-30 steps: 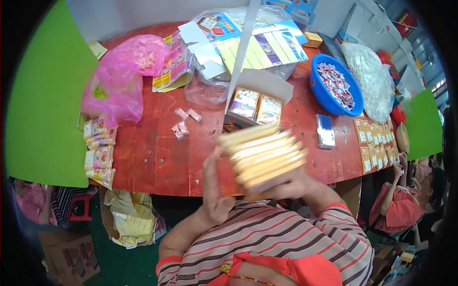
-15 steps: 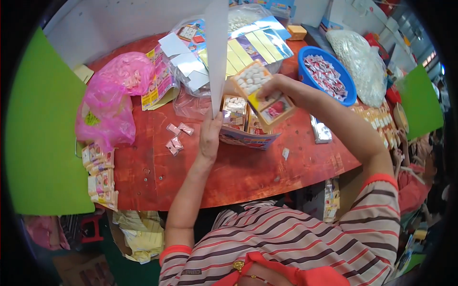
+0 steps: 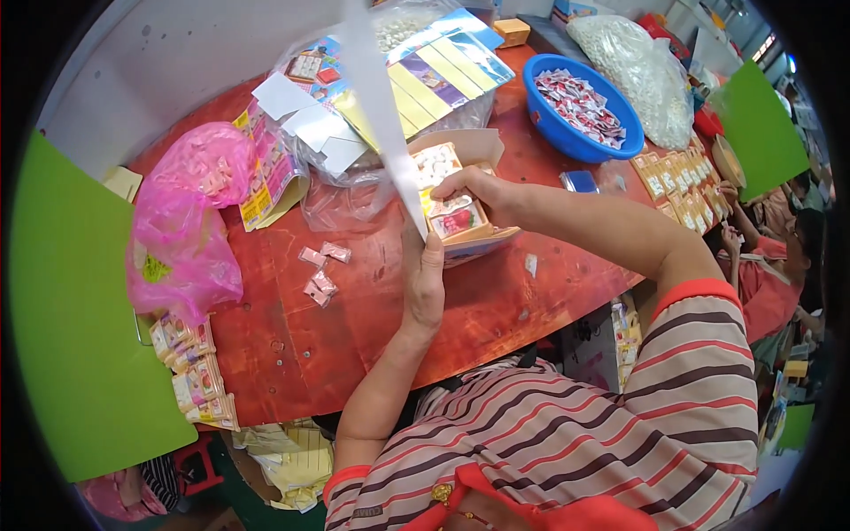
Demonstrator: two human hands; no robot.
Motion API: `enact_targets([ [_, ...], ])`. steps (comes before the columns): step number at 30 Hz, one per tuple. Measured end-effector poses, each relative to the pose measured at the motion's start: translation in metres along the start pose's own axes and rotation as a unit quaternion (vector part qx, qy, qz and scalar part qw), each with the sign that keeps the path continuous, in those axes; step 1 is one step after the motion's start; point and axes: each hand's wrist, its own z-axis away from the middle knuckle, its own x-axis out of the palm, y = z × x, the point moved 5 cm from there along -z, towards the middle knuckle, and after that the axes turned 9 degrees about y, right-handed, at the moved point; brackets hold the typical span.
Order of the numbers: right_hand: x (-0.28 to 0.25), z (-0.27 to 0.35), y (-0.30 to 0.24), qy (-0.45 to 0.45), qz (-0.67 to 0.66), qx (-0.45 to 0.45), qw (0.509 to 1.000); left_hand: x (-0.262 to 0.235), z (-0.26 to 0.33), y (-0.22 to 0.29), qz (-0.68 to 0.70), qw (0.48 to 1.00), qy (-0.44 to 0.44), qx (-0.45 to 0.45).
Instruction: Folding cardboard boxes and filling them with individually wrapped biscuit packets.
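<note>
In front of me an open cardboard box (image 3: 487,245) stands on the red table. My right hand (image 3: 485,193) is closed on a flat orange tray pack (image 3: 458,221) with white pieces and a strawberry picture, in the box's opening. The pack's far end lies beyond my fingers. At the box's left side my left hand (image 3: 425,290) grips the lower end of a tall white panel (image 3: 376,97), seen nearly edge-on; whether it joins the box is unclear. Several small pink packets (image 3: 336,251) lie left of the left hand.
A blue basin (image 3: 534,111) of small red-and-white packets stands at the far right, beside a clear bag (image 3: 624,71) of white pieces. Pink plastic bags (image 3: 181,248) and stacked packs (image 3: 197,382) are at left. Printed sheets (image 3: 447,66) lie behind the box. A person (image 3: 766,288) sits far right.
My right hand has brought the tray pack down and left into the box's opening from above it. The white panel has tilted. The whole view has shifted with my head.
</note>
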Motion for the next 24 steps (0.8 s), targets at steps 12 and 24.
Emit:
enact_targets([
  [12,-0.007,0.007,-0.013,-0.023,0.290,-0.042,0.956,-0.010,0.002,-0.014,0.022,1.000,-0.001,-0.014],
  [24,-0.044,-0.003,-0.046,0.172,0.469,-0.366,0.785,-0.005,0.001,-0.023,0.044,0.999,0.015,-0.025],
])
